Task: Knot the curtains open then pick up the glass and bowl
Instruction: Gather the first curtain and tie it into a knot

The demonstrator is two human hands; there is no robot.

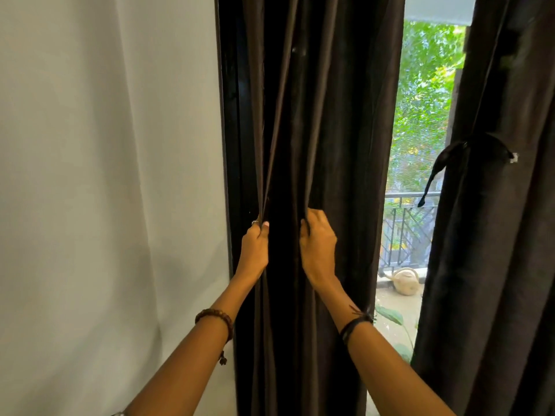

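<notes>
A dark left curtain (330, 115) hangs bunched against the window frame. My left hand (255, 247) grips its left edge folds at about waist height. My right hand (318, 244) clutches a fold of the same curtain a little to the right. The right curtain (495, 250) hangs gathered at the right edge, bound by a dark tie (441, 163) whose loose end dangles down. No glass or bowl is in view.
A plain pale wall (105, 175) fills the left. Between the curtains a window gap shows green trees (426, 100), a balcony railing (408, 229), a tan watering can (405, 280) and a plant leaf (390, 316) below.
</notes>
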